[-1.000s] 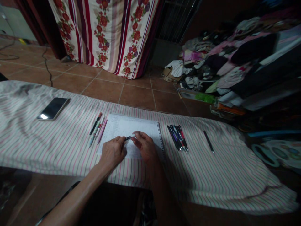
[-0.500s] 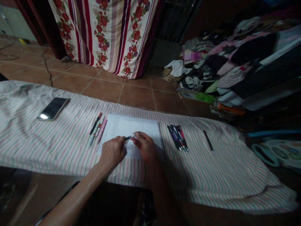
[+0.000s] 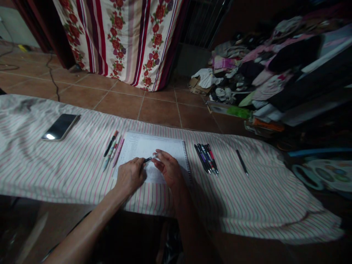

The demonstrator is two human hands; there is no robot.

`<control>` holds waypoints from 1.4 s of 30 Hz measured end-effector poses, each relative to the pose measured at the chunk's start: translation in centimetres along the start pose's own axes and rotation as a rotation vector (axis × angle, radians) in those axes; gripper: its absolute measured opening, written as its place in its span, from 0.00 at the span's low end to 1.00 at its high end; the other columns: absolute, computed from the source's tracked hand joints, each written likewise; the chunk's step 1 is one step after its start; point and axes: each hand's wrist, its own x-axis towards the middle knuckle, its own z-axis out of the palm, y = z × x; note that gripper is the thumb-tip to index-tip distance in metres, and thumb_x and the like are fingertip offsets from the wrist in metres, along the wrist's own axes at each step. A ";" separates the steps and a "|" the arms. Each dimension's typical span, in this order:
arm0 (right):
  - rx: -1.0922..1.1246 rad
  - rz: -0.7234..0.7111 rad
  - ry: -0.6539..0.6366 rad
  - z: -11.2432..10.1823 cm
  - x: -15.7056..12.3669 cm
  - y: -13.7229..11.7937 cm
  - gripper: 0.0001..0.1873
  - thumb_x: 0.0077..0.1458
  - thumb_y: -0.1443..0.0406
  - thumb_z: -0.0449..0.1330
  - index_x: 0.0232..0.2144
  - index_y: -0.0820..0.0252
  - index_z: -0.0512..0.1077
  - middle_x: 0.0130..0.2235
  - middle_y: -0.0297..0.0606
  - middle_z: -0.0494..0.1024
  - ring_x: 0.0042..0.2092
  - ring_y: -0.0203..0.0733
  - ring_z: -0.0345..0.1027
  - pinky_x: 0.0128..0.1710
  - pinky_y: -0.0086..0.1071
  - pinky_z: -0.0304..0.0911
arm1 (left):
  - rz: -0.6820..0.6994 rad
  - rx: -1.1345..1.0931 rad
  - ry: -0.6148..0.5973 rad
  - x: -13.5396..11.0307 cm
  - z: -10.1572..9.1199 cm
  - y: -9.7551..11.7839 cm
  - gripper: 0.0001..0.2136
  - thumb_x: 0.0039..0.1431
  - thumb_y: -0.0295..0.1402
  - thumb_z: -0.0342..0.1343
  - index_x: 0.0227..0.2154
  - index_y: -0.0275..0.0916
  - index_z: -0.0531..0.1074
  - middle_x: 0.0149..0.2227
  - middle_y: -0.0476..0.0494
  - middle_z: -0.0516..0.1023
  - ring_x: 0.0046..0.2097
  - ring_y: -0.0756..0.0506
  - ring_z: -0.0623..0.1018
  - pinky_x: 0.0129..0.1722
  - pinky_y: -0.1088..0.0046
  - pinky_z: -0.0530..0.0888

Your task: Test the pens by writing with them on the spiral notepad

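Dim rm: tiled floor & floral curtain behind a striped-cloth counter.
Head view: L hand pinches dark pen above open spiral notebook, approx. mid-page; R hand pinches small pale piece by pen's end, can't tell if the 2 touch; few pens L of notebook, phone farther L; pen bunch just R, lone dark pen well apart.
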 end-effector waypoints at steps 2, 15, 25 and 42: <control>-0.007 0.001 0.021 0.0 0.0 0.0 0.17 0.37 0.62 0.66 0.33 0.63 0.72 0.33 0.37 0.76 0.27 0.32 0.72 0.23 0.19 0.65 | 0.004 0.003 -0.004 0.0 0.0 0.0 0.11 0.58 0.30 0.40 0.35 0.39 0.68 0.32 0.46 0.75 0.33 0.46 0.75 0.26 0.73 0.61; 0.006 -0.009 0.056 -0.3 0.3 0.3 0.18 0.37 0.60 0.66 0.33 0.61 0.73 0.29 0.33 0.73 0.28 0.35 0.72 0.21 0.21 0.64 | 0.004 0.007 -0.006 0.0 0.0 0.0 0.11 0.58 0.30 0.41 0.37 0.39 0.68 0.33 0.46 0.75 0.33 0.46 0.75 0.26 0.73 0.61; -0.049 -0.057 0.108 -0.5 0.4 0.3 0.20 0.36 0.59 0.66 0.34 0.62 0.73 0.30 0.35 0.74 0.28 0.35 0.72 0.22 0.23 0.65 | 0.012 0.066 -0.019 0.1 -0.1 0.0 0.10 0.57 0.31 0.42 0.36 0.39 0.68 0.31 0.46 0.75 0.33 0.45 0.74 0.25 0.72 0.60; -0.238 -0.251 0.222 -2.2 1.1 -0.3 0.17 0.37 0.61 0.65 0.31 0.62 0.69 0.27 0.35 0.76 0.27 0.37 0.72 0.23 0.26 0.65 | 0.025 0.071 0.022 0.4 0.2 0.4 0.13 0.60 0.33 0.41 0.36 0.40 0.70 0.33 0.43 0.73 0.39 0.44 0.70 0.33 0.71 0.65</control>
